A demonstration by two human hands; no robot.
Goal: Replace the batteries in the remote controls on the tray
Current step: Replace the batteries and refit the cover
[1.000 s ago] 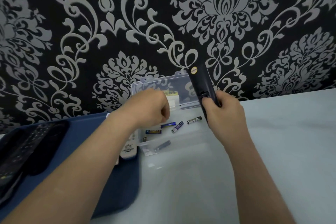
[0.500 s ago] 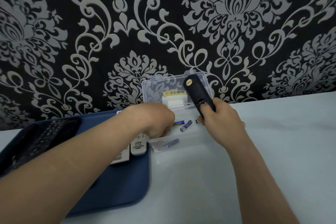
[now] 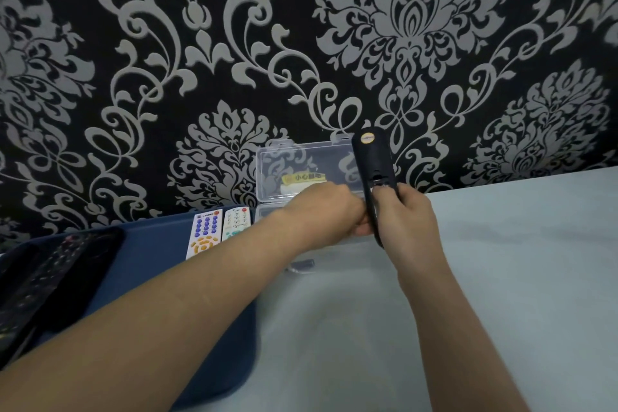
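Observation:
My right hand (image 3: 406, 221) grips a black remote (image 3: 371, 157) back side up and tilted upright, its battery bay open just above my thumb. My left hand (image 3: 329, 211) is curled shut, fingertips pressed against the remote's lower left edge; whatever is between the fingers is hidden. Behind both hands stands the clear plastic battery box (image 3: 301, 160), its lid leaning on the wall. One battery (image 3: 302, 265) shows in the box's front. The blue tray (image 3: 150, 244) at left carries two white remotes (image 3: 204, 234) (image 3: 236, 222) and dark remotes (image 3: 50, 274).
The pale table (image 3: 501, 261) stretches out to the right of my hands. A black and silver patterned wall rises directly behind the tray and box. A yellow label (image 3: 306, 177) sits inside the box lid.
My left hand left the inside of the battery box and moved right to the black remote, touching it. The right hand keeps holding the remote. The white remotes are now uncovered.

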